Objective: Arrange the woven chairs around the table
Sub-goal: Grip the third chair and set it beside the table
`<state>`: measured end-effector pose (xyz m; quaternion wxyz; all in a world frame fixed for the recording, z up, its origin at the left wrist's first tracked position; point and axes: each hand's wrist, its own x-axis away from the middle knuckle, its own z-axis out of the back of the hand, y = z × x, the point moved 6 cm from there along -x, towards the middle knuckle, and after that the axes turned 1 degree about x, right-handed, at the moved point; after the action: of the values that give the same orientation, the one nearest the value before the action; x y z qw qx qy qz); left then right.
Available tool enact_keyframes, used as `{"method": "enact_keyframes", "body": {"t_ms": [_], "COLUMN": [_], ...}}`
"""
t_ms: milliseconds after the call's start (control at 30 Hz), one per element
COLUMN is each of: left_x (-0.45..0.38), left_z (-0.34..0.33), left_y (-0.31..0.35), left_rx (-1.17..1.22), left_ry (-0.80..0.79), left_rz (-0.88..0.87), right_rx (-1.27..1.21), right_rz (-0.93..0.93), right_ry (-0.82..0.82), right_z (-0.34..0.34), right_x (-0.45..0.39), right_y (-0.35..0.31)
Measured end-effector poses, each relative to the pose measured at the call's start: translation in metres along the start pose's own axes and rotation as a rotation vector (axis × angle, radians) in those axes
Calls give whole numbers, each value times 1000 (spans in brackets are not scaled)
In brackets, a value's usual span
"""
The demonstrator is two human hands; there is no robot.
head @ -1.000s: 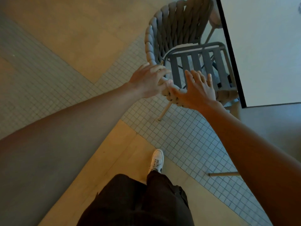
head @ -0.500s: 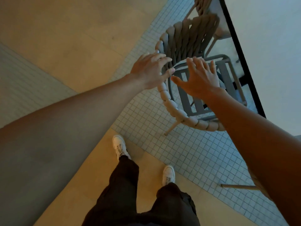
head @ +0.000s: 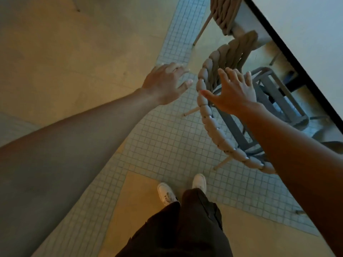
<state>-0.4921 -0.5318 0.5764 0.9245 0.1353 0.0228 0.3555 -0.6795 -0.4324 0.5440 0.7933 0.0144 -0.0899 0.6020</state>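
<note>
Beside table (head: 306, 25), woven chair (head: 207, 115) seat faces table; hands apparently off.

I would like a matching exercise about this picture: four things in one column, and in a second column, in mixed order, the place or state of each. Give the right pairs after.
Things
1. left hand
2. right hand
3. second woven chair
4. white shoes

Places or states
A. at the top edge, beside the table
B. open, over the tiled floor, apart from the woven chair
C. at the bottom, below dark trousers
D. open, fingers spread over the chair's back and slatted seat

Pairs: 1-B, 2-D, 3-A, 4-C
</note>
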Motion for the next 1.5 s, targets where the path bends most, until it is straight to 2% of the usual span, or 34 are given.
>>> {"method": "enact_keyframes", "body": {"t_ms": [133,367,833,1333,1500], "left_x": [-32,-135,-297,-479,-526], "left_z": [4,12,43,90,99], "left_y": [-29,-85,-134,-209,-228], "left_rx": [-27,-117,-163,-186,-219], "left_ry": [-11,-49,-117,-115,-133], "left_rz": [-46,-106,-252,-630,-707], "right_rx": [-34,-92,-65,-89,-144], "right_rz": [-3,-49,-191,-552,-623], "right_ry": [4,18,-15,8,41], "right_z": [1,8,45,75,78], "right_x": [-37,-144,-285,-405,-450], "right_y": [-13,-6,22,-2,-10]}}
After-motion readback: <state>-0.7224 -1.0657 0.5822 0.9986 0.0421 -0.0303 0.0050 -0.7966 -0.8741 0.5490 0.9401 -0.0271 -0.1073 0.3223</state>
